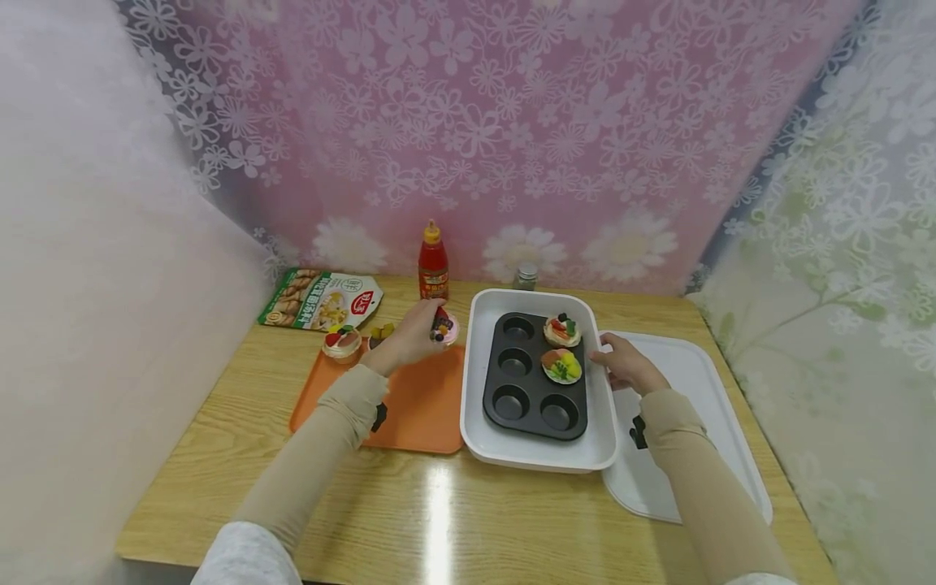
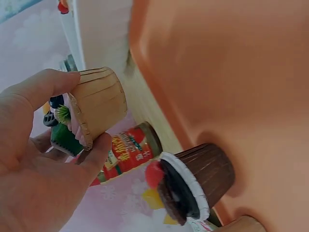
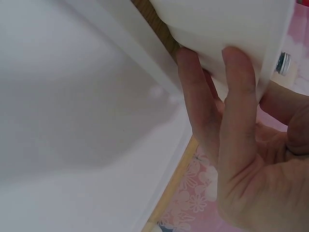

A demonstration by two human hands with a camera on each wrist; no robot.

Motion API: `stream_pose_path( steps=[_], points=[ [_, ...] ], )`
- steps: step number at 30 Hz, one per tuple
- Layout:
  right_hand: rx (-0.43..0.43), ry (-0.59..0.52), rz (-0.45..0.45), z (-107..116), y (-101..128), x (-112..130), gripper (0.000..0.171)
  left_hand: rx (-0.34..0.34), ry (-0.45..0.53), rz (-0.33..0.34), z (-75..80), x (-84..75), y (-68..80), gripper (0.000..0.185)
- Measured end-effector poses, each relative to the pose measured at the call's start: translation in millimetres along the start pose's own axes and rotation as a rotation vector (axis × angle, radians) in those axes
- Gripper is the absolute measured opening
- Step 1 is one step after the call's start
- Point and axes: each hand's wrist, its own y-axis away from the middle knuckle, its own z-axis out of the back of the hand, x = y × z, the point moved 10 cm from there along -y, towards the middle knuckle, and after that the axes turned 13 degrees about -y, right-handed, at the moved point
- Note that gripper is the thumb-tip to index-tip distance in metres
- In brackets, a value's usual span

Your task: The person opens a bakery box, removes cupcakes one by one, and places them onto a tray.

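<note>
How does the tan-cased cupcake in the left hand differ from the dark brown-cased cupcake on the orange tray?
The tan-cased cupcake is pinched in the left hand, off the orange tray; the dark brown-cased cupcake stands on it, untouched. The tan one carries green and dark toppings; the brown one white cream and a red piece. Both have pleated cases.

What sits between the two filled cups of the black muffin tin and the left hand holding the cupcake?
In the head view, two empty cups of the black muffin tin and the white dish's left wall.

The sauce bottle [image 2: 126, 154] and food packet [image 1: 319, 300] labels are too blurred to read.
</note>
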Motion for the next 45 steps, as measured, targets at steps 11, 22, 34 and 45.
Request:
stream_pose_path(
  steps=[11,22,34,45],
  points=[
    [-0.008,0.007,-0.009,1,-2,-2,0.044,0.005,-0.018,-0.003,-14.5,10.0,1.3,0.090],
    [-0.011,0.011,-0.007,0,-1,-1,0.047,0.063,-0.034,0.056,-32.3,20.2,3.9,0.089],
    [-0.010,0.006,-0.006,0,-1,0,0.046,0.091,-0.022,0.080,-41.5,29.5,0.5,0.088],
    [-0.005,0.001,0.006,0,-1,0,0.044,0.086,-0.019,0.081,-39.9,26.8,2.6,0.088]
  ],
)
